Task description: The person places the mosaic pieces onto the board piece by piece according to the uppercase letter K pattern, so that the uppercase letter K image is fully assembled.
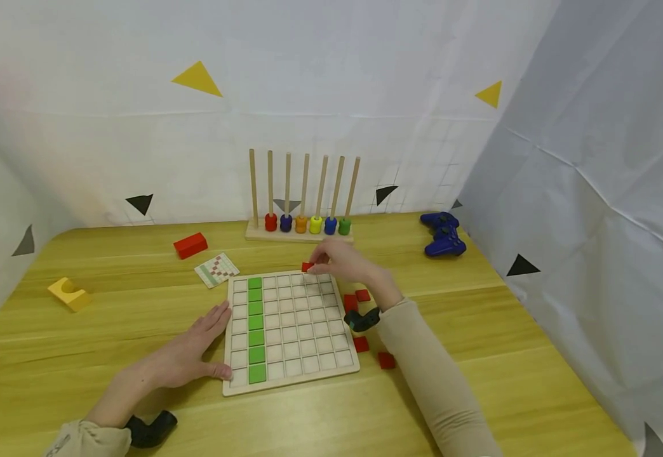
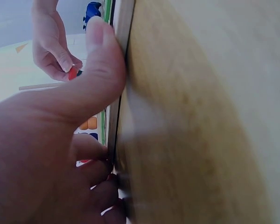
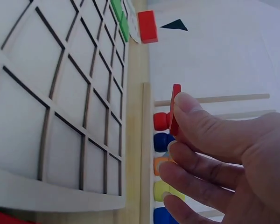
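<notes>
Here we see the right hand (image 1: pixel 340 259) pinching a red tile (image 1: pixel 307 267) above the grid board's (image 1: pixel 289 381) far edge, while the left hand (image 1: pixel 194 346) lies flat, fingers straight, against its near-left side.

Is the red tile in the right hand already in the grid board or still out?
Out: the right hand pinches the red tile above the grid board's far edge.

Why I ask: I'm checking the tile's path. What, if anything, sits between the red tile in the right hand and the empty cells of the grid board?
Nothing visible. The right hand pinches the red tile over the grid board's far edge; the cells beneath are empty.
</notes>
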A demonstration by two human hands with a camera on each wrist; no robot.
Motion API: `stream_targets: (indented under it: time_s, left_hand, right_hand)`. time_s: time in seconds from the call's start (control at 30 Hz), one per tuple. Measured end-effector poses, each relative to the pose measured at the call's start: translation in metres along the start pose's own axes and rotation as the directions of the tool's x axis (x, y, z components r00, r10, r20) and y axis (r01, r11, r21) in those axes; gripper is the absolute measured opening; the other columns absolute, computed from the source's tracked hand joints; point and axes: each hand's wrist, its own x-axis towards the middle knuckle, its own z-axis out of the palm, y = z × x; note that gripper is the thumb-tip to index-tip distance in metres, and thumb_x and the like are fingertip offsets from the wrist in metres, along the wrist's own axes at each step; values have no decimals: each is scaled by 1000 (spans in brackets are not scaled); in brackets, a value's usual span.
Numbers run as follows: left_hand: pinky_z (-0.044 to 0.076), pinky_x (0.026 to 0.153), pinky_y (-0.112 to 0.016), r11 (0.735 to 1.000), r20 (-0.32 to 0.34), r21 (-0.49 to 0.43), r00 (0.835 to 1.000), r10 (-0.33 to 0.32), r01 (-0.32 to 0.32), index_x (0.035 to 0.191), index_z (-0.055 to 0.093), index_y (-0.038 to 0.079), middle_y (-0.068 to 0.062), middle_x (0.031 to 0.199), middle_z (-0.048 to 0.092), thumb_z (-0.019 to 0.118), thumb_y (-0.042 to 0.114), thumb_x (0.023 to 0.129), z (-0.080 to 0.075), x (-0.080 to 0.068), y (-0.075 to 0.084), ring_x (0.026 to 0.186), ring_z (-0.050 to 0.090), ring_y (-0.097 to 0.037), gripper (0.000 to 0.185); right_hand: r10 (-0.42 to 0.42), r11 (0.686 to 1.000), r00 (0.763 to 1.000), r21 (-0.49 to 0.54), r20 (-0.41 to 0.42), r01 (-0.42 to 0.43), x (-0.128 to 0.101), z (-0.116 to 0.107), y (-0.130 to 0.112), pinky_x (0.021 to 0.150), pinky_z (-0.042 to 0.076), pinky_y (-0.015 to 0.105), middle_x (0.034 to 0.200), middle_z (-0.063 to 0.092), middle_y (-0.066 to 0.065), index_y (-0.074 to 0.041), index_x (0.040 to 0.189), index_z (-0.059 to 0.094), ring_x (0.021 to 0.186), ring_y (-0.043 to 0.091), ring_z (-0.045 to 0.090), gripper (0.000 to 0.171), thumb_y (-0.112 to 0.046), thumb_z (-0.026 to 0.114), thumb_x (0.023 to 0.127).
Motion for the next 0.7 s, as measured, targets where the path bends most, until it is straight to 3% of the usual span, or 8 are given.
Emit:
stream_targets:
  time_s: [0.7]
  left_hand:
    - [12,119,-65,1000,3,-9,1000,-1,1,158,15,-2,-21,167,2,72,58,81,0,0,1,151,5,-47,113]
  right_hand:
    - [86,996,995,-7,44,-86,7,21,12,84,52,33,103,66,5,-7,107,70,92,18,60,20,-21,73,93]
